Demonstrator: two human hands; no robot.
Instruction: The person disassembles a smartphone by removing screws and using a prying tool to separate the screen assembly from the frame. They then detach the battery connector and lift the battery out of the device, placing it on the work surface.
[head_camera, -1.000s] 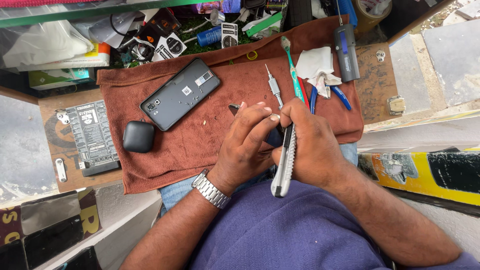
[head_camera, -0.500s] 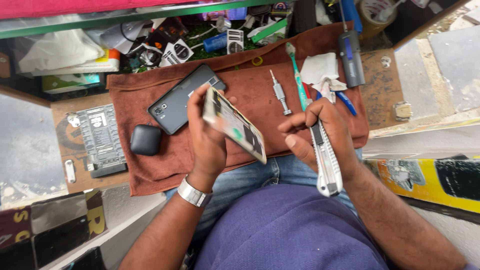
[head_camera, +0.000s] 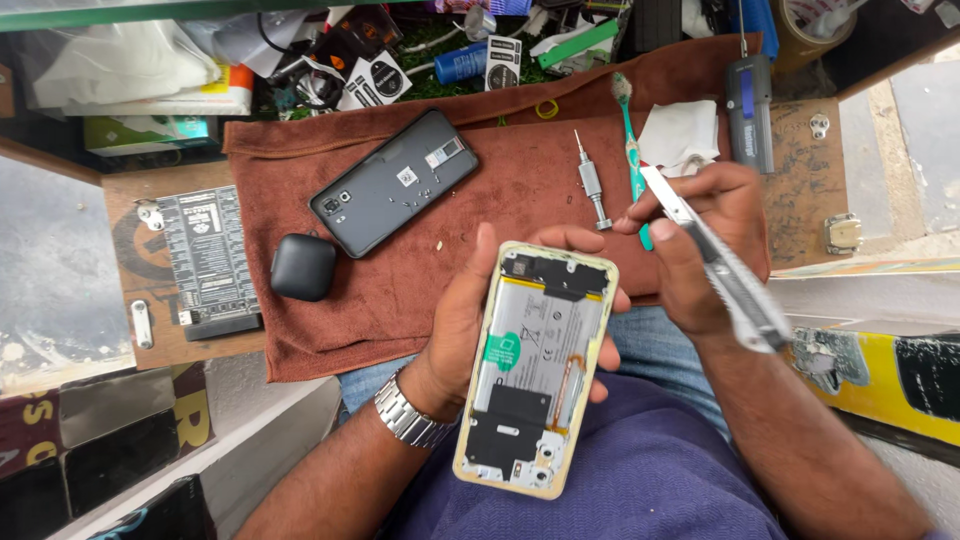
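My left hand (head_camera: 470, 320) grips an opened phone (head_camera: 535, 365) with a pale yellow frame, its battery and inner boards facing up, held over my lap. In my right hand (head_camera: 700, 250) I hold a grey utility knife (head_camera: 715, 260), blade end pointing up and left, just right of the phone's top edge. A dark phone back cover (head_camera: 392, 182) lies on the brown towel (head_camera: 400, 300). A small metal screwdriver (head_camera: 592, 185) and a green toothbrush (head_camera: 628, 130) lie on the towel just beyond my right hand.
A black earbud case (head_camera: 302, 267) sits at the towel's left edge beside a black printed pad (head_camera: 210, 260). White tissue (head_camera: 680, 135) and a grey device (head_camera: 750, 110) lie at the right. Cluttered parts and packets (head_camera: 400, 60) fill the back. A yellow box (head_camera: 880, 370) is at right.
My left hand lifted the opened phone off the towel and brought it nearer over my lap, turning its insides up. My right hand rose with the knife toward the phone's top.
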